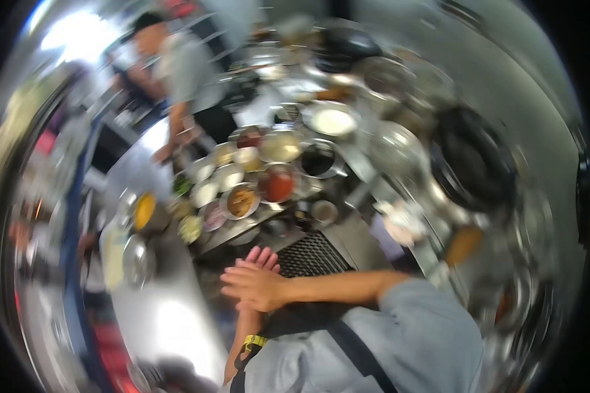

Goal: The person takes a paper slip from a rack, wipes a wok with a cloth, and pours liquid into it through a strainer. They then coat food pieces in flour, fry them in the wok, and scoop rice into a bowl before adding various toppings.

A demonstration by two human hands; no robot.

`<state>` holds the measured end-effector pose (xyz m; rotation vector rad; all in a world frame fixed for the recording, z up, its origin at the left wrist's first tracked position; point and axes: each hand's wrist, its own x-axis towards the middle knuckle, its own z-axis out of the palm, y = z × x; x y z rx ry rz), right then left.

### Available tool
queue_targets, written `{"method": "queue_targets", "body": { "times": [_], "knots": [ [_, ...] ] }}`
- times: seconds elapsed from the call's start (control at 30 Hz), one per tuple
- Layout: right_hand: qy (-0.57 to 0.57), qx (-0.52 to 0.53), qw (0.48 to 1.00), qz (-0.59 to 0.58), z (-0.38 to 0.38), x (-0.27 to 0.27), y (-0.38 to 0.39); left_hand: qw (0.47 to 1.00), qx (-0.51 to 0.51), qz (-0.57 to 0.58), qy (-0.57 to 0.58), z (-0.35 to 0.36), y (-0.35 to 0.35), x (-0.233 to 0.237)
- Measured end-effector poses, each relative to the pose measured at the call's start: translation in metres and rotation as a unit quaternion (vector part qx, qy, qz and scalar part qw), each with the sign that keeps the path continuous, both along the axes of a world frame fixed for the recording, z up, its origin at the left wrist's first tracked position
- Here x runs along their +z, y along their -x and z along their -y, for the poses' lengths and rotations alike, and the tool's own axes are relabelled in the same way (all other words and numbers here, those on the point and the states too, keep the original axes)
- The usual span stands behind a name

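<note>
My left hand (265,257) has its fingers stretched up and away from me, with a yellow and black band on that wrist. Across it lies my right hand (259,290), palm against the left, fingers extended. No object shows in either hand, though the space between the palms is hidden. Just beyond them are a black perforated mat (313,254) and a group of metal bowls. These include a bowl of red sauce (276,185), a bowl of brown pieces (240,202) and a bowl of dark liquid (318,159). Motion blurs much of the view.
A steel counter (170,327) runs along my left, with a container of yellow food (145,211) on it. Another person (190,78) stands at the far left. A large black wok (475,157), a crumpled pale cloth (400,219) and a pan of white contents (333,121) sit to the right.
</note>
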<state>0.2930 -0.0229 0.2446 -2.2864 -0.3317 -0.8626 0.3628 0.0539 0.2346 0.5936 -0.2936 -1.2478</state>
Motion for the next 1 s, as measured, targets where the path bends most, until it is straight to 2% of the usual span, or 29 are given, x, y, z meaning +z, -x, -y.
{"method": "queue_targets", "body": {
  "times": [0.03,0.1,0.13,0.2,0.23,0.27,0.33,0.4,0.5,0.53,0.6,0.63,0.7,0.8,0.83,0.93,0.97,1.0],
  "knots": [
    [0.022,-0.026,0.999,0.004,0.008,0.007,0.006,0.998,-0.059,-0.012,0.022,0.011,-0.006,-0.018],
    [-0.004,-0.129,0.99,0.05,0.019,-0.031,-0.001,0.987,-0.153,-0.053,0.007,0.028,-0.01,-0.036],
    [-0.015,-0.18,0.981,0.073,0.026,-0.042,0.002,0.98,-0.185,-0.075,-0.025,0.034,-0.006,-0.025],
    [-0.027,-0.306,0.951,-0.027,0.045,-0.055,0.033,0.966,-0.216,-0.12,-0.074,0.043,0.006,-0.007],
    [-0.031,-0.345,0.933,-0.096,0.053,-0.056,0.058,0.941,-0.236,-0.211,-0.116,0.046,0.005,-0.002],
    [-0.04,-0.375,0.911,-0.165,0.056,-0.054,0.083,0.939,-0.28,-0.167,-0.113,0.049,0.006,0.001],
    [-0.241,-0.491,0.822,-0.157,0.043,-0.058,0.121,0.925,-0.358,-0.08,-0.105,0.057,0.014,0.005],
    [-0.216,-0.55,0.797,-0.123,0.025,-0.061,0.17,0.917,-0.382,-0.054,-0.103,0.067,0.02,-0.005],
    [-0.239,-0.685,0.674,-0.141,-0.004,-0.036,0.243,0.896,-0.433,0.037,-0.095,0.087,0.04,-0.016],
    [-0.244,-0.73,0.621,-0.147,-0.013,-0.035,0.266,0.882,-0.445,0.122,-0.099,0.093,0.049,-0.017],
    [-0.205,-0.806,0.547,-0.097,-0.026,-0.042,0.31,0.839,-0.453,0.284,-0.099,0.109,0.076,-0.017],
    [-0.225,-0.823,0.51,-0.111,-0.03,-0.042,0.328,0.813,-0.462,0.342,-0.088,0.121,0.093,-0.016],
    [-0.264,-0.849,0.437,-0.14,-0.036,-0.044,0.358,0.738,-0.431,0.515,0.056,0.154,0.132,-0.022],
    [-0.19,-0.873,0.423,-0.152,-0.026,-0.074,0.395,0.562,-0.336,0.725,0.211,0.22,0.201,-0.021],
    [-0.22,-0.862,0.415,-0.19,-0.02,-0.082,0.405,0.493,-0.297,0.78,0.245,0.237,0.222,-0.021],
    [-0.307,-0.831,0.384,-0.26,0.003,-0.067,0.406,0.232,-0.278,0.913,0.188,0.274,0.274,-0.029],
    [-0.325,-0.818,0.38,-0.285,0.012,-0.065,0.406,0.176,-0.326,0.915,0.162,0.284,0.283,-0.033],
    [-0.343,-0.804,0.373,-0.312,0.018,-0.064,0.405,0.155,-0.337,0.917,0.149,0.29,0.289,-0.037]
  ]
}}
